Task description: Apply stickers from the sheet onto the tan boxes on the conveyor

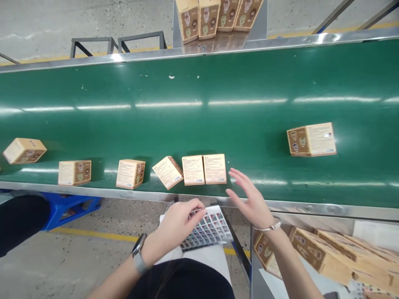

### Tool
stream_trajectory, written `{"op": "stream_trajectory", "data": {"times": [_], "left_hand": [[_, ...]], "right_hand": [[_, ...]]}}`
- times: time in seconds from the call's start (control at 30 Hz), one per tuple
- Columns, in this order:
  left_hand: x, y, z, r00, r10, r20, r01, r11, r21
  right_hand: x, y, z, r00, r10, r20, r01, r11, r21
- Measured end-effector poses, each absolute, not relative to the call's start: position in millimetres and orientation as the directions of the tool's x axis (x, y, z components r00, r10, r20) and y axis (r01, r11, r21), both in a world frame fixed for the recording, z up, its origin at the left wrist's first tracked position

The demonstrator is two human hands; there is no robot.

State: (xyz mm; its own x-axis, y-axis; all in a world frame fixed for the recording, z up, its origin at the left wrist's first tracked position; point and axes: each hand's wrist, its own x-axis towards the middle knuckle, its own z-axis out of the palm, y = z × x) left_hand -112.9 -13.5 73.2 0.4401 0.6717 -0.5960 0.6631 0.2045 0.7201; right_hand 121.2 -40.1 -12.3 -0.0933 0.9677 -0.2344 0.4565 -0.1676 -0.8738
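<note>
You're seemingly working the sheet (209,228), left hand (180,219) pinched narrow; your wide right hand (251,203) likely needs narrowing for the nearest box (215,169).

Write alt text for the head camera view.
A person's left hand pinches a sheet of small pictures by a green belt; the open right hand is beside two boxes on it. More boxes lie to the left, another to the right.
</note>
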Motion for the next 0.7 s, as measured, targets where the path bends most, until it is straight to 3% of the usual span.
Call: {"op": "stream_trajectory", "data": {"times": [0.2, 0.37, 0.7], "left_hand": [[-107, 20, 77, 0.538, 0.573, -0.618, 0.650, 0.184, 0.737], [-112, 29, 84, 0.585, 0.514, -0.628, 0.592, 0.259, 0.763], [-115, 35, 86, 0.576, 0.502, -0.645, 0.667, 0.168, 0.726]], "right_hand": [[113, -18, 48, -0.372, 0.891, -0.259, 0.368, -0.114, -0.923], [105, -15, 54, -0.375, 0.875, -0.307, 0.376, -0.159, -0.913], [82, -24, 66, -0.377, 0.925, -0.053, 0.576, 0.190, -0.795]]}}
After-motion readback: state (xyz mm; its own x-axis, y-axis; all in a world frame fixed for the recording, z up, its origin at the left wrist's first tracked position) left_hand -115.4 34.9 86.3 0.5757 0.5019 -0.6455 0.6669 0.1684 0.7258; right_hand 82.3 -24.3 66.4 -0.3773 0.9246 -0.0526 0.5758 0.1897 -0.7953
